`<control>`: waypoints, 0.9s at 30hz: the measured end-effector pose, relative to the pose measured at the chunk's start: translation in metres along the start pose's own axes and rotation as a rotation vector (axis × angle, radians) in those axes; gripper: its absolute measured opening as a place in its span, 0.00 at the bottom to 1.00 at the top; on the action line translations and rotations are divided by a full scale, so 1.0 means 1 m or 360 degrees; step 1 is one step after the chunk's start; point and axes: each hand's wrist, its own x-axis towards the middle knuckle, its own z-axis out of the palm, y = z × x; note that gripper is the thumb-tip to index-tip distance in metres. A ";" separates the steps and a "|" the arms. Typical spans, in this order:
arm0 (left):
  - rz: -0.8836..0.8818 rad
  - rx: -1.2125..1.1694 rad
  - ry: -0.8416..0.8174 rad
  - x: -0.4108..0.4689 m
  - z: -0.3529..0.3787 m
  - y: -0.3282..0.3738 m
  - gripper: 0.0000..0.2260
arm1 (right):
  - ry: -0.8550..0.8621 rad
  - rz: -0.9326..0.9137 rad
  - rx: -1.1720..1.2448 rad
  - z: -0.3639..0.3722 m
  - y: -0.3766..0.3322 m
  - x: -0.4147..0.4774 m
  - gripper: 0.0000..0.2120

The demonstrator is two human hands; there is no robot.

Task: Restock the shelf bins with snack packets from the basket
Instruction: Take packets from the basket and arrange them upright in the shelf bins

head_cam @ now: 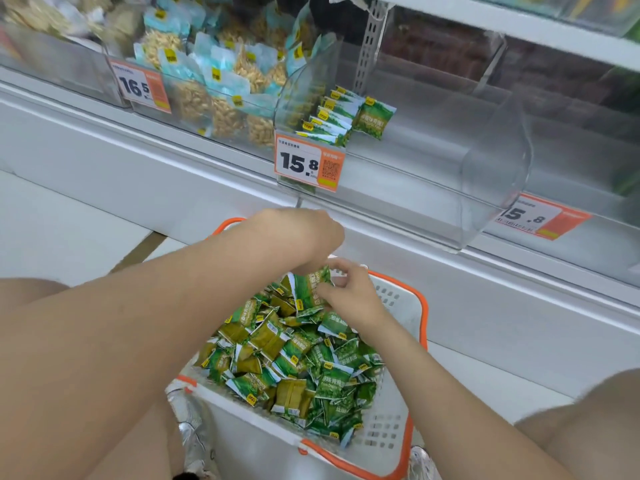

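Our left hand and right hand clamp a bunch of packets; lifting could spill some outside the basket.

Bright, even shop light; focus soft throughout.
You get pale glare on the clear bin, wide-angle bending at the edges, and the upper shelf smeared out of focus.

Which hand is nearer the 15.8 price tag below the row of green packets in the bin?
Left. The left hand is just below the price tag. The right hand is lower, over the basket. Both grip a bunch of green packets.
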 end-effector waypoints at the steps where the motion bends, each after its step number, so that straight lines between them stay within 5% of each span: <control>1: -0.0012 -0.0014 0.0039 -0.001 -0.003 -0.008 0.20 | 0.0011 -0.0021 0.0141 -0.002 -0.014 -0.002 0.17; 5: -0.0075 -0.0230 0.0071 -0.006 -0.016 -0.039 0.15 | 0.0266 -0.0214 0.0549 -0.005 -0.057 -0.010 0.17; 10: -0.0112 -0.1438 0.0373 -0.018 -0.038 -0.054 0.05 | 0.0561 -0.0506 0.0786 -0.007 -0.093 -0.018 0.19; 14: -0.0052 -0.1840 0.0705 -0.024 -0.046 -0.059 0.04 | 0.0630 -0.0673 0.0751 -0.023 -0.112 -0.018 0.16; 22: 0.0092 -0.1807 0.1116 -0.021 -0.057 -0.057 0.03 | 0.0682 -0.0678 0.0565 -0.040 -0.124 -0.009 0.10; 27: -0.0043 -0.0992 0.1408 -0.002 -0.060 -0.067 0.09 | 0.1095 -0.0814 0.0563 -0.055 -0.145 0.003 0.08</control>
